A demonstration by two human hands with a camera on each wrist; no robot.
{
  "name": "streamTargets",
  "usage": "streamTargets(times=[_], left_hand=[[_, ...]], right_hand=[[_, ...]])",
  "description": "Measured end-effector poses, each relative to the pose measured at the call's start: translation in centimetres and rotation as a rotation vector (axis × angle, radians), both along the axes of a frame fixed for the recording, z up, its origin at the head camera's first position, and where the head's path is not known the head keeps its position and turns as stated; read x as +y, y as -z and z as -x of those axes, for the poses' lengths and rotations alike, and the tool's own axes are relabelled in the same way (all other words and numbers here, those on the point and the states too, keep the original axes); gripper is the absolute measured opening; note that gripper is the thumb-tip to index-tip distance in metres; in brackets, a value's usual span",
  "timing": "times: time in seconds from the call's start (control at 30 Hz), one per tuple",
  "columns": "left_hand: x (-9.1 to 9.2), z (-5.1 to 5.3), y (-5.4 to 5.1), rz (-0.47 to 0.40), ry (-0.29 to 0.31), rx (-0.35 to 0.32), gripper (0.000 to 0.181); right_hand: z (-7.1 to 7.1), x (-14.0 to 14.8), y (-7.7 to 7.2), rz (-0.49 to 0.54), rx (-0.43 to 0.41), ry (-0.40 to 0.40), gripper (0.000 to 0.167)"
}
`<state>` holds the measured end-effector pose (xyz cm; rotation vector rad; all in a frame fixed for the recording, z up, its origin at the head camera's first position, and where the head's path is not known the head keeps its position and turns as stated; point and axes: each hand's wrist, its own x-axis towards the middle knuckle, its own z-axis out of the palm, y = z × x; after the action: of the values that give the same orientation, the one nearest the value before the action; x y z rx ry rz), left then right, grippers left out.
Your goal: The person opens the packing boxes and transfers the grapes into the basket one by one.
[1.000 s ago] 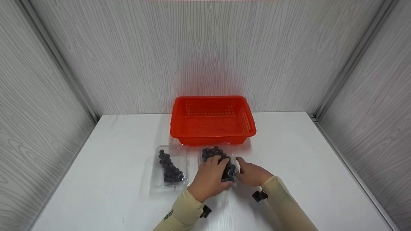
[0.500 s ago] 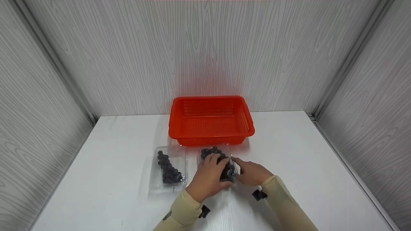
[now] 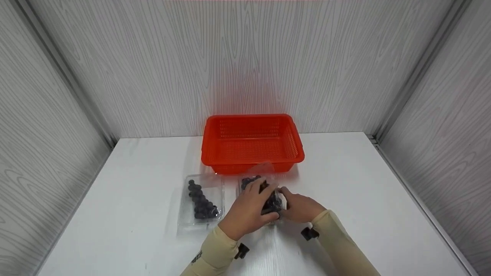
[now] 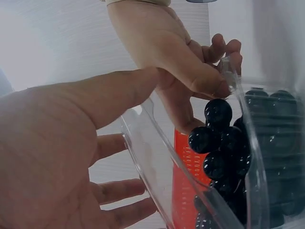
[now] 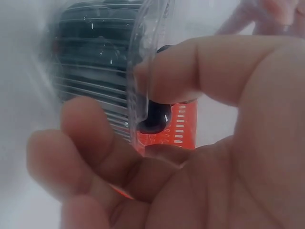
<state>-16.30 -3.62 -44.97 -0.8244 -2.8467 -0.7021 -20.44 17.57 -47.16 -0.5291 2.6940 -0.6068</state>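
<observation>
A clear plastic clamshell box of dark grapes (image 3: 271,205) lies in front of the red basket, its lid (image 3: 262,168) partly raised. My left hand (image 3: 249,211) reaches over the box and holds the lid between thumb and fingers; the left wrist view shows the lid (image 4: 155,157) tilted away from the grapes (image 4: 224,143). On the box's right side my right hand (image 3: 301,207) grips the rim. The right wrist view has its thumb (image 5: 176,71) over the rim (image 5: 143,71) and the other fingers curled beside the ribbed wall.
A second clear box (image 3: 184,214) with a strip of dark grapes (image 3: 199,197) sits to the left on the white table (image 3: 126,199). The red perforated basket (image 3: 253,168) stands just behind both boxes. Grey wood-grain walls (image 3: 245,57) enclose the table at back and sides.
My left hand has shifted slightly and its fingers have risen, and the lid has lifted from the box towards the basket. My right hand stays at the box's right side.
</observation>
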Motion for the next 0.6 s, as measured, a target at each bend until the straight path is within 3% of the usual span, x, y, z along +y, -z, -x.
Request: streamTargets(times=[0.23,0.47,0.6], left_hand=[[-0.8,-0.3,-1.0,-0.034,-0.024,0.028,0.080],[-1.3,-0.9,-2.0,-0.065,-0.078,-0.029,0.076],[-1.7,-1.0,-2.2,-0.069,-0.109,0.010,0.077]], right_hand=[[-0.1,0.0,0.0,0.004,0.002,0.001,0.064],[-0.2,-0.1,0.1,0.009,-0.003,0.004,0.065],[-0.3,-0.1,0.0,0.010,0.001,0.011,0.067]])
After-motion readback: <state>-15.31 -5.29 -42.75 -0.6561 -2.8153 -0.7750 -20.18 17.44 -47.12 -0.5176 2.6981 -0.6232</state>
